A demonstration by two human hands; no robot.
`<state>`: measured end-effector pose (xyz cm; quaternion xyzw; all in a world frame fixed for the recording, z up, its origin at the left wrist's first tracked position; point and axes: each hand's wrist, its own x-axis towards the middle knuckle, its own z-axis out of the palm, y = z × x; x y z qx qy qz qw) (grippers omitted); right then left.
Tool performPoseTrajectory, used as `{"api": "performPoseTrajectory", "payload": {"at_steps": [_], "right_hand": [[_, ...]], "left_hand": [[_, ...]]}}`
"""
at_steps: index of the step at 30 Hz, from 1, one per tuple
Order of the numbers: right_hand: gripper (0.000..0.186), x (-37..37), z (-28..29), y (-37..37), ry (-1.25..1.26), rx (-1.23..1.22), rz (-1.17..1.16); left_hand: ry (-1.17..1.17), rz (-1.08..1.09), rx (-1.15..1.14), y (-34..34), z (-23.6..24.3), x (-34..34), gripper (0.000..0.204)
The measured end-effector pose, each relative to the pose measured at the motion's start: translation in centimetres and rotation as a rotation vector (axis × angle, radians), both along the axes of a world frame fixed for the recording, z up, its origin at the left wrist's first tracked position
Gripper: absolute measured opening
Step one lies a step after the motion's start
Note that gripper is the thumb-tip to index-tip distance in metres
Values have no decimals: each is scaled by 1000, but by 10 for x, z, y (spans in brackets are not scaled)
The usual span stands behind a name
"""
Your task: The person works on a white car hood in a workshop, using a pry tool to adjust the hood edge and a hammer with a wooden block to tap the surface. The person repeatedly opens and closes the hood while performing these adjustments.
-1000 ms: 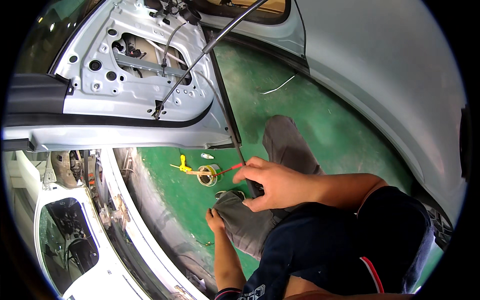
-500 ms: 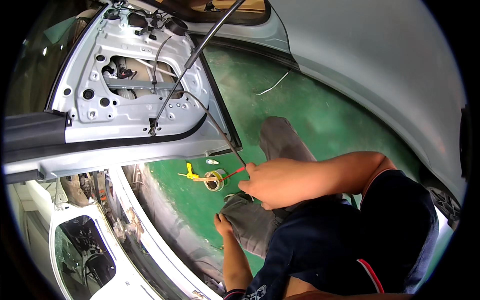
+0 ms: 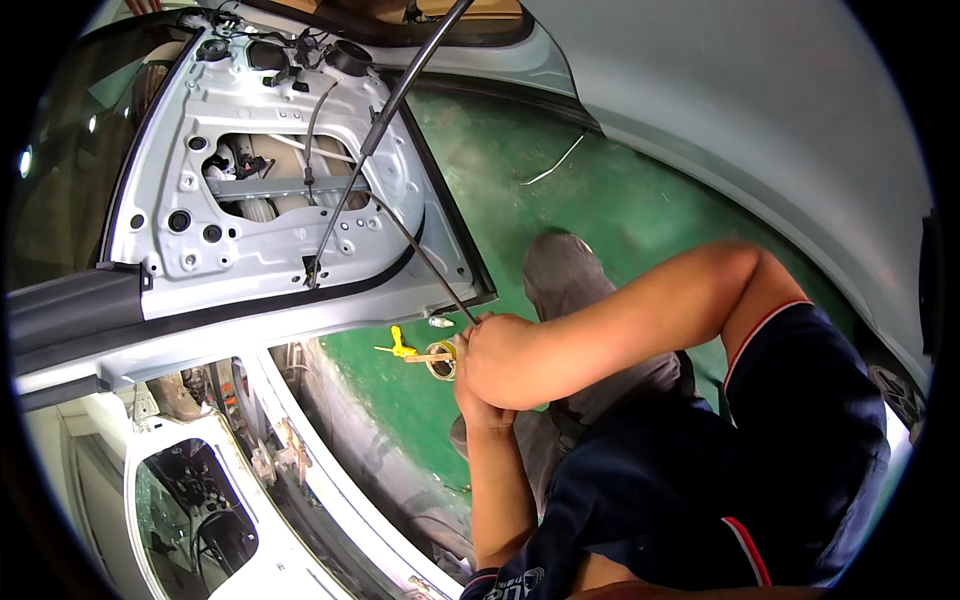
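A dark metal rod (image 3: 425, 252) slants from the large opening of a grey car door panel (image 3: 270, 245) down to my hands. My right hand (image 3: 508, 360) is closed round its near end. Pressed against it on the left is my left hand (image 3: 470, 388), also closed at the rod's end, its fingers partly covered by the right hand. The rod's far tip goes out of sight inside the door. Just left of my hands, a small round tin (image 3: 440, 372) stands on the floor with a wooden stick (image 3: 428, 357) across its rim.
A second, longer rod (image 3: 398, 95) crosses over the door into a small lower hole. Beside the tin lie a yellow tool (image 3: 401, 342) and a small bottle (image 3: 441, 322). A white door (image 3: 150, 440) is lower left, a grey body panel (image 3: 740, 110) right, a thin bent rod (image 3: 555, 160) on the green floor.
My left hand has come up from my knee to join the right at the rod's end. The right hand has shifted slightly. A red piece by the rod's end is now covered.
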<state>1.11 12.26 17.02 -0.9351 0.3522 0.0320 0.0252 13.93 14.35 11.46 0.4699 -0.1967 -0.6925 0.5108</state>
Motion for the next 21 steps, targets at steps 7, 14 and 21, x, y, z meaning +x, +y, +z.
{"api": "performPoseTrajectory", "payload": {"at_steps": [7, 14, 21], "right_hand": [[37, -88, 19, -23, -716, 522, 179], [48, -72, -19, -5, -1099, 335, -156], [50, -45, -4, -26, -885, -60, -226]], "left_hand": [[-117, -39, -134, -21, -2, 0, 19], [-50, 3, -165, -41, -14, -2, 23], [72, -56, -92, -88, -50, 16, 29]]}}
